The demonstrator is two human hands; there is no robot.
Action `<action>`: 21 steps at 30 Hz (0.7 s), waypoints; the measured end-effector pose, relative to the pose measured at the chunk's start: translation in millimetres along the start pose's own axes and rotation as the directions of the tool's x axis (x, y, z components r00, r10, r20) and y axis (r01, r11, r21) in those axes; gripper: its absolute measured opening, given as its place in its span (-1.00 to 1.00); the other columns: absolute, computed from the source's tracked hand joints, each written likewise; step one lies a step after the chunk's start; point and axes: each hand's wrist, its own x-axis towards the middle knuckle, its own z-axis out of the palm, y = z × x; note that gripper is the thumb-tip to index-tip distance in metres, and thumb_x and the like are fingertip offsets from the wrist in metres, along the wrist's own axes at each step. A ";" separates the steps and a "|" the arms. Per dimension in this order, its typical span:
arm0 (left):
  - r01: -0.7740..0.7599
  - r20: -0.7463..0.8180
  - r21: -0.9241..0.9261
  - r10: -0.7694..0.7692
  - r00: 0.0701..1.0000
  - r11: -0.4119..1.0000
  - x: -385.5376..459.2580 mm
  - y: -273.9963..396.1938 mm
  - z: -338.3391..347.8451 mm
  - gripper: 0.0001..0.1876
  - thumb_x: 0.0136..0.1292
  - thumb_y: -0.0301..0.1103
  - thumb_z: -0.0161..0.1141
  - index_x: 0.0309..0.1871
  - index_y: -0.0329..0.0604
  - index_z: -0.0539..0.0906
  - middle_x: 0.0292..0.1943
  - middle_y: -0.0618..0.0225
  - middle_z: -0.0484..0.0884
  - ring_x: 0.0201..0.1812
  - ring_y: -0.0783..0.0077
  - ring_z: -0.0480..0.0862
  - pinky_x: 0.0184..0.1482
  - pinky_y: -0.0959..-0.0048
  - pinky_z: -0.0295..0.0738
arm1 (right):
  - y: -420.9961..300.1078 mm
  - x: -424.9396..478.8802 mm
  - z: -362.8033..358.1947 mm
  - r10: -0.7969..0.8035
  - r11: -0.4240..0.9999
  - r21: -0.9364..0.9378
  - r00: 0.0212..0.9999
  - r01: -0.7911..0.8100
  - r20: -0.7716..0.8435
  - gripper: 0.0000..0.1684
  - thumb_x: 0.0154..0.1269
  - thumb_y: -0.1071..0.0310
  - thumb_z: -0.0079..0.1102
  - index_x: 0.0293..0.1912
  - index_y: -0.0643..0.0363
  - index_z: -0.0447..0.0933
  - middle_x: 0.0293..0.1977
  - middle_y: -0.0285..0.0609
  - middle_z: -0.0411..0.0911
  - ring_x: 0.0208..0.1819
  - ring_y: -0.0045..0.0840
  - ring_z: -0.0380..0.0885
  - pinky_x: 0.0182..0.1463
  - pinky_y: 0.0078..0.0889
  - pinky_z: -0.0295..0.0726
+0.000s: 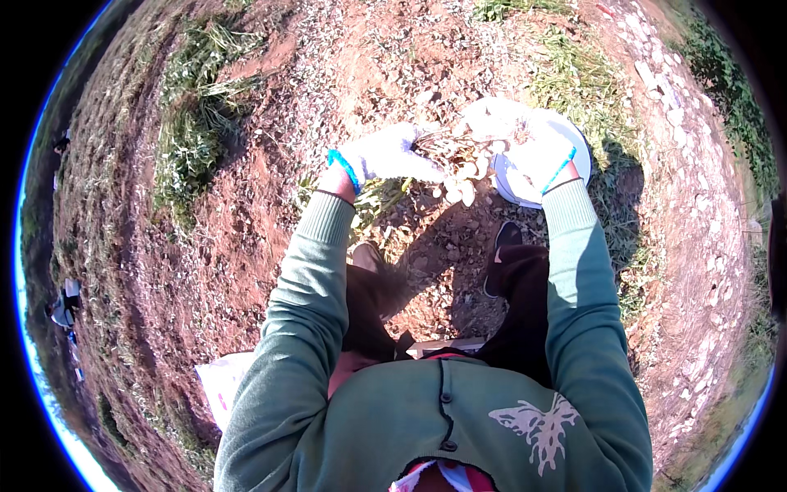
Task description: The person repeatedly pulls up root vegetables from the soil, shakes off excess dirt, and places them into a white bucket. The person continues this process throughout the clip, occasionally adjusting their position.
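My left hand [393,150], in a white knit glove with a blue cuff, grips a bunch of uprooted plants by the stems. Pale pods, which look like peanuts [464,178], hang in a cluster from the roots between my hands. A white bucket [516,192] stands on the soil in front of my right foot. My right hand [538,154], gloved the same way, is over that bucket with its fingers towards the roots. Glare washes out its fingers, so their grip is unclear. Green leaves [378,200] of the bunch show below my left wrist.
Heaps of pulled green plants lie at the left [190,129] and beyond the bucket [572,80]. A white sack [224,384] is by my left side. Pale stones [676,117] line the strip at right. A person [64,307] is far off at left.
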 end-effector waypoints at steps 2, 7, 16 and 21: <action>-0.038 -0.050 0.060 0.041 0.998 0.997 3.7 -1.4 1.3 -0.26 0.10 0.11 0.41 0.22 -0.25 0.53 -0.38 0.18 0.69 -0.28 0.38 0.64 -0.25 0.32 0.50 | 20.5 14.9 -16.4 -0.036 0.961 0.277 0.998 0.023 0.045 -0.61 0.56 0.39 -0.25 0.19 0.37 0.43 0.05 -0.10 0.59 0.00 -0.49 0.59 0.05 -0.53 0.49; 0.002 -0.051 -0.002 -0.002 0.999 1.000 9.0 -1.1 2.4 -0.34 0.16 -0.04 0.40 0.23 -0.28 0.53 -0.21 0.20 0.73 -0.16 0.44 0.64 -0.09 0.36 0.53 | 24.8 14.8 -11.4 -0.144 0.200 -0.979 0.988 -0.032 -0.062 -0.63 0.44 0.25 -0.12 -0.04 0.26 0.59 -0.31 -0.08 0.67 -0.20 -0.31 0.66 -0.05 -0.32 0.57; -0.138 -0.149 -0.167 0.113 0.982 0.976 22.2 -42.9 18.3 -0.25 0.07 0.07 0.43 0.17 -0.39 0.53 -0.14 -0.04 0.71 -0.07 0.20 0.69 0.00 0.28 0.55 | 2.4 17.4 -34.1 -0.409 0.332 -0.940 0.887 -0.073 -0.213 -0.89 0.22 0.53 0.00 -0.38 0.16 0.50 -0.53 -0.28 0.36 -0.45 -0.52 0.36 -0.33 -0.46 0.35; -0.073 -0.213 0.103 0.093 0.973 0.992 15.1 -25.5 12.5 -0.06 0.00 0.12 0.43 0.36 -0.32 0.37 0.08 -0.15 0.62 0.14 0.01 0.61 0.20 0.20 0.46 | 10.8 12.6 -61.6 -0.395 0.545 -0.824 0.914 0.154 -0.090 -0.74 0.21 0.60 0.02 -0.13 0.20 0.57 -0.21 -0.17 0.62 -0.22 -0.54 0.50 -0.15 -0.48 0.47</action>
